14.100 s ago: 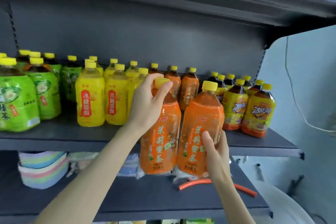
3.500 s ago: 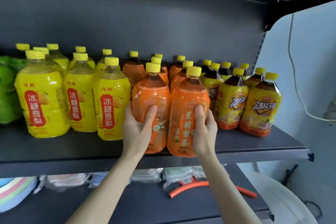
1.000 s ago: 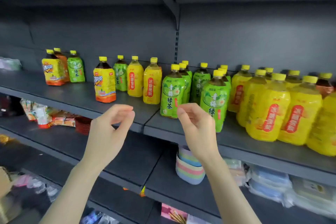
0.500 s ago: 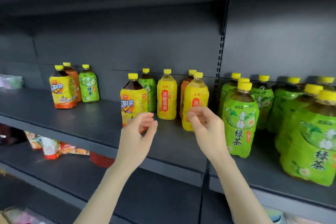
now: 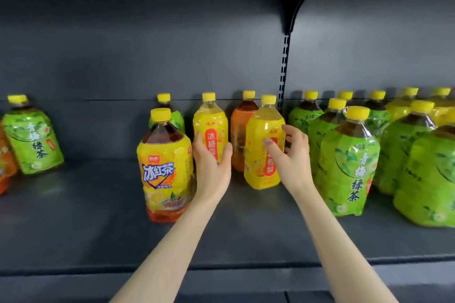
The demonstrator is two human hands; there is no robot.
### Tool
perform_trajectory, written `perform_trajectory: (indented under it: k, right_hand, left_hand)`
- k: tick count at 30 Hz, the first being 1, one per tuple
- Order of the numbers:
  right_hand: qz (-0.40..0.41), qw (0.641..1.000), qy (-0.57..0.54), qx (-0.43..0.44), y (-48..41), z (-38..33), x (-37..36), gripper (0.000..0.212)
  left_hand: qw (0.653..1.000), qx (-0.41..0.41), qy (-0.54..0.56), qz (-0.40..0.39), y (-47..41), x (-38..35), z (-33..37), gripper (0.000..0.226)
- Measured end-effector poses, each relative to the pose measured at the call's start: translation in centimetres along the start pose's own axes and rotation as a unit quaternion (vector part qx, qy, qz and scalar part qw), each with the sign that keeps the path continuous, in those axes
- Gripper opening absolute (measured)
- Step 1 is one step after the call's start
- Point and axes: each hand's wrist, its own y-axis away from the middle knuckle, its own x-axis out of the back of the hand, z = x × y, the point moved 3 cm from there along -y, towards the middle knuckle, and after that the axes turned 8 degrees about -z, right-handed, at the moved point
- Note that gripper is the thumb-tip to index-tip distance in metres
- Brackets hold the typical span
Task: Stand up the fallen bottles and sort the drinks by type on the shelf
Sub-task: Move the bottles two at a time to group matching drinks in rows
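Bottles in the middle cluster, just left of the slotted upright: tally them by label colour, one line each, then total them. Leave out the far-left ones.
Yellow-label bottles: 2
Green-label bottle: 1
Orange-label bottle: 1
Iced-tea bottle, dark drink: 1
Total: 5

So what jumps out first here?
Two hands mid-shelf: the left hand grips the rear yellow bottle, and the right hand grips the front yellow bottle. The iced-tea bottle stands nearest, just left of them. Green bottles crowd the shelf's right side.
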Motion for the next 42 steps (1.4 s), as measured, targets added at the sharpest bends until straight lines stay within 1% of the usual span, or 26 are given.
perform_trajectory:
  k: [2,3,5,6,7,8,9,12,13,14,16,20,25,29,32,36,38,40,42]
  right_hand:
    - [0.002,1.000,-0.006,-0.028,-1.2,0.7,-0.6,0.073]
    - [-0.004,0.999,-0.020,-0.042,-1.9,1.0,-0.9,0.083]
    - [-0.025,0.994,-0.080,-0.077,-2.9,1.6,-1.7,0.111]
    - [-0.033,0.989,-0.105,-0.097,-3.2,2.0,-1.9,0.121]
    - [-0.037,0.986,-0.120,-0.107,-3.5,2.5,-2.1,0.124]
    - [-0.039,0.986,-0.122,-0.110,-3.6,2.8,-2.2,0.122]
    - [-0.039,0.988,-0.109,-0.107,-3.6,3.0,-2.1,0.112]
    - [-0.018,0.996,-0.059,-0.067,-3.4,2.9,-1.6,0.066]
    - [-0.015,0.997,-0.047,-0.056,-3.1,2.8,-1.4,0.055]
    - [-0.012,0.998,-0.041,-0.049,-2.9,2.7,-1.1,0.051]
    - [-0.003,0.998,-0.038,-0.041,-2.3,2.8,-0.6,0.052]
    - [0.004,0.999,-0.034,-0.038,-1.6,2.9,0.2,0.071]
    - [-0.010,0.999,-0.032,-0.038,-1.5,2.6,0.4,0.078]
    - [-0.021,0.999,-0.010,-0.037,-0.6,1.8,0.9,0.073]
    - [-0.024,0.999,0.008,-0.035,0.6,1.1,1.7,0.076]
    - [-0.002,0.999,0.031,-0.044,3.0,0.3,2.6,0.093]
    - [0.003,0.997,0.055,-0.056,3.8,0.4,3.0,0.103]
    - [-0.028,0.996,0.033,-0.075,4.0,0.9,3.3,0.110]
    - [-0.076,0.993,-0.037,-0.083,4.3,1.5,3.2,0.101]
  left_hand:
    - [0.999,0.034,0.017,0.002,-1.6,-0.7,-0.6,0.081]
    - [0.999,0.042,0.016,0.004,-2.4,-1.0,-0.9,0.084]
    - [0.998,0.058,0.018,0.017,-3.9,-1.3,-1.4,0.086]
    - [0.997,0.070,0.027,0.023,-4.5,-1.4,-1.7,0.087]
    - [0.996,0.083,0.038,0.026,-4.9,-1.5,-1.9,0.087]
    - [0.994,0.094,0.045,0.029,-5.2,-1.7,-2.2,0.088]
    - [0.993,0.103,0.046,0.034,-5.5,-1.9,-2.3,0.090]
    - [0.991,0.123,0.011,0.059,-6.0,-2.3,-2.6,0.096]
    - [0.989,0.130,-0.002,0.068,-6.2,-2.4,-2.7,0.098]
    - [0.987,0.138,-0.014,0.076,-6.3,-2.4,-2.8,0.100]
    - [0.984,0.148,-0.032,0.089,-6.5,-2.4,-3.2,0.102]
    - [0.984,0.133,-0.073,0.090,-6.8,-2.3,-3.4,0.096]
    - [0.985,0.097,-0.116,0.080,-5.6,-2.1,-3.4,0.093]
    - [0.994,0.060,-0.077,0.040,-3.6,-2.1,-3.2,0.092]
    - [0.997,0.035,-0.070,0.009,-1.4,-1.5,-2.3,0.092]
    - [0.998,-0.005,-0.052,-0.031,1.8,-0.5,-1.0,0.092]
    - [0.998,-0.025,-0.037,-0.039,3.3,0.1,-0.9,0.093]
    - [0.998,-0.035,-0.034,-0.035,4.4,0.6,-1.0,0.099]
    - [0.998,-0.037,-0.038,-0.031,5.1,1.1,-1.0,0.106]
